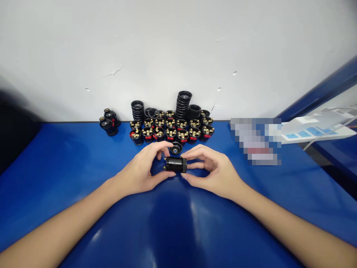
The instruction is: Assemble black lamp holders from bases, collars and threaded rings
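Note:
Between my two hands lies a black lamp holder (pixel 175 164) on its side, its small brass terminals pointing left and a wider ring at its right end. My right hand (pixel 213 169) grips the ring end between thumb and fingertips. On the other side, my left hand (pixel 147 163) curls around the terminal end; its thumb rests along the lower edge and its index finger is raised above the body. Just behind the lamp holder sits a round black cap (pixel 176 148) with its hollow side up.
Rows of black lamp holder inserts (pixel 171 133) with brass contacts and red parts stand behind my hands. Stacked black rings (pixel 182 106) rise near the wall. Two assembled lamp holders (pixel 108 124) stand at left. A blurred-out item (pixel 255 143) and a white power strip (pixel 320 132) lie at right.

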`<state>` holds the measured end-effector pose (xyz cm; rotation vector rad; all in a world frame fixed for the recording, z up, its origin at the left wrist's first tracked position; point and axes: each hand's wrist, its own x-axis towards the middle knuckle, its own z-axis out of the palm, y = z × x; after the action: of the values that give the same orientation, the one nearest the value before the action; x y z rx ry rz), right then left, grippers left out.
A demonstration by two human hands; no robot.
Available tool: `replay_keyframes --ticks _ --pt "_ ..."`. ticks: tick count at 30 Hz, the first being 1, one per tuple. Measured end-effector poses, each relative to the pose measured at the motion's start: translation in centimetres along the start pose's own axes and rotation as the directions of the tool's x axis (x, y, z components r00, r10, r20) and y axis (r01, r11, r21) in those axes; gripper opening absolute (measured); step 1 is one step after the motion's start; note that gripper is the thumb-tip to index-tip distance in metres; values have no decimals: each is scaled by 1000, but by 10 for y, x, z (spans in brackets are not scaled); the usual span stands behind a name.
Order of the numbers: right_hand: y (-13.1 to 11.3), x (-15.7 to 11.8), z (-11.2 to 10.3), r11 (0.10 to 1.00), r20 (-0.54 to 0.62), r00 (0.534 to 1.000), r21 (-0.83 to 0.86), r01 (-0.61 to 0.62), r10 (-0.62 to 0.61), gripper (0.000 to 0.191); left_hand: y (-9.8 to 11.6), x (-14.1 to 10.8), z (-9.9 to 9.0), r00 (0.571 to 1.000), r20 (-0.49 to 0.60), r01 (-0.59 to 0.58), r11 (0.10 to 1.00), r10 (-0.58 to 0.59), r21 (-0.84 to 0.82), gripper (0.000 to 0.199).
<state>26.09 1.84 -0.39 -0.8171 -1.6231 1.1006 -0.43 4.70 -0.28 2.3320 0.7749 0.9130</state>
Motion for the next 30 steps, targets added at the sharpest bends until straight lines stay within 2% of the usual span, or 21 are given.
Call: replay_keyframes --ticks 7,14,16,21,24,27,30 --pt "0 -1 -1 1000 6 1000 5 5 -5 37 6 3 -4 997 33 59 992 -63 115 45" --pt "2 -2 -2 1000 5 1000 10 1 -1 35 1 2 -1 999 -32 -18 999 19 39 62" --pt "2 -2 -2 1000 11 1000 10 11 -11 34 2 2 -2 1000 -30 -6 999 8 46 66" --pt "1 -2 0 1000 16 1000 2 24 -24 31 8 4 -4 994 24 99 989 -102 108 47" --pt "-1 -2 0 1000 20 999 -4 26 -26 30 9 3 -3 997 12 80 993 -82 87 49" --pt "-1 -1 0 1000 16 1000 -15 22 -22 30 5 1 -1 999 -17 48 998 -48 47 60" --pt "-1 -1 0 1000 12 1000 -1 10 -10 31 0 1 2 997 -64 -51 998 54 36 65"
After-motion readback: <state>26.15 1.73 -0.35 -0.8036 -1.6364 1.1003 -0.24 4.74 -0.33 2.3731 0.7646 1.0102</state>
